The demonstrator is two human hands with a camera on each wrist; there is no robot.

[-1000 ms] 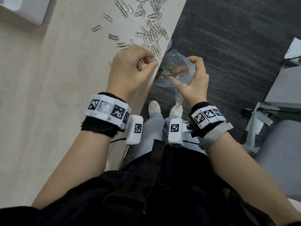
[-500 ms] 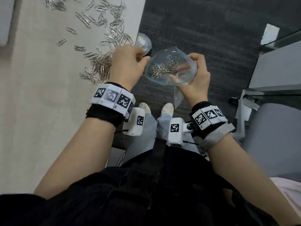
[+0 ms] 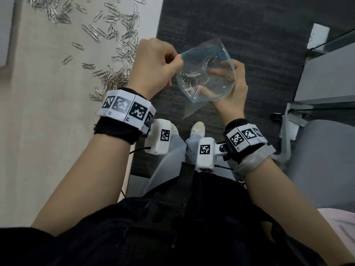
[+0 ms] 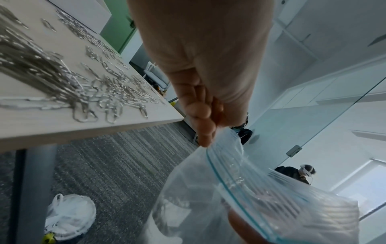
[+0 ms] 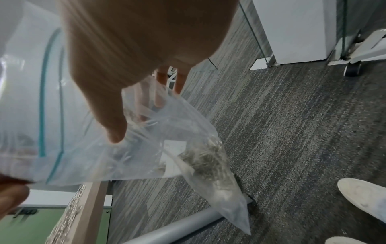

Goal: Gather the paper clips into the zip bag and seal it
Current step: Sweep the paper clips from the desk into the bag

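A clear zip bag (image 3: 206,73) with a teal seal strip hangs open over the carpet, just off the table's right edge. My left hand (image 3: 153,66) pinches the bag's rim at its left side (image 4: 205,145). My right hand (image 3: 230,87) grips the bag's right side, its thumb pressing the plastic (image 5: 112,132). A clump of paper clips (image 5: 204,158) lies inside the bag near the bottom. Many loose silver paper clips (image 3: 119,54) lie scattered on the light wood table (image 3: 38,93), heaped near its right edge (image 4: 52,77).
Dark grey carpet (image 3: 249,35) lies under the bag. My white shoes (image 3: 197,129) stand below the hands. A white plastic bag (image 4: 71,216) sits on the floor by the table leg. A grey chair (image 3: 322,160) is at the right, a glass partition (image 3: 336,39) beyond it.
My left hand left the clips at the table edge and took hold of the bag's rim. The bag mouth now stands wider, and both hands hold it out over the carpet.
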